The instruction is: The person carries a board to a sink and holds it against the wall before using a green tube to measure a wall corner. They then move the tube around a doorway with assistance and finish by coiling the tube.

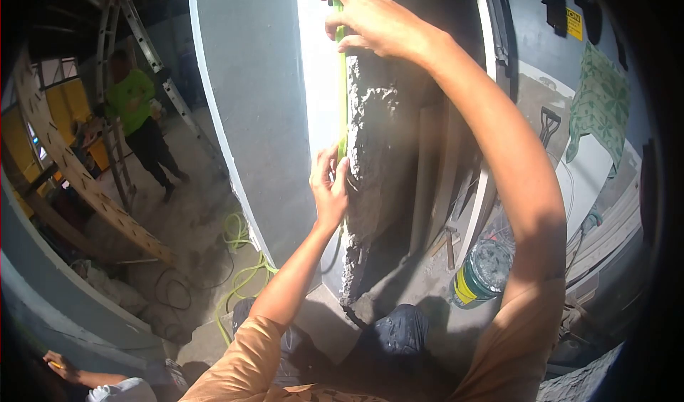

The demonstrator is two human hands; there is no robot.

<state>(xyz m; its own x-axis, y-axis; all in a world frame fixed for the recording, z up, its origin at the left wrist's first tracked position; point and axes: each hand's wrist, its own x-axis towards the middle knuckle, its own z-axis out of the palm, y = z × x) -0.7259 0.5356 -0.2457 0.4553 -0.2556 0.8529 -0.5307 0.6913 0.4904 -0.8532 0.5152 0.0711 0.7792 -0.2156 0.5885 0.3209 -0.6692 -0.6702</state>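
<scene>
A narrow yellow-green strip [343, 95] runs upright along the rough broken edge [354, 124] of a grey wall [256, 95]. My right hand [374, 21] grips its upper end, the fingers curled over the wall's sunlit narrow face. Lower down, my left hand [332, 192] is closed on the strip's bottom end, with thumb and fingers pressed together. The strip looks straight between both hands; its exact kind cannot be made out. Bare, crumbly masonry shows just right of it.
A bucket of grey mix [484, 272] stands right of my knees, near a hammer [450, 249]. Yellow-green hose [246, 274] coils on the floor at left. Behind are a ladder [142, 38] and a person in a green shirt [132, 99]. Another person's hand [60, 365] shows lower left.
</scene>
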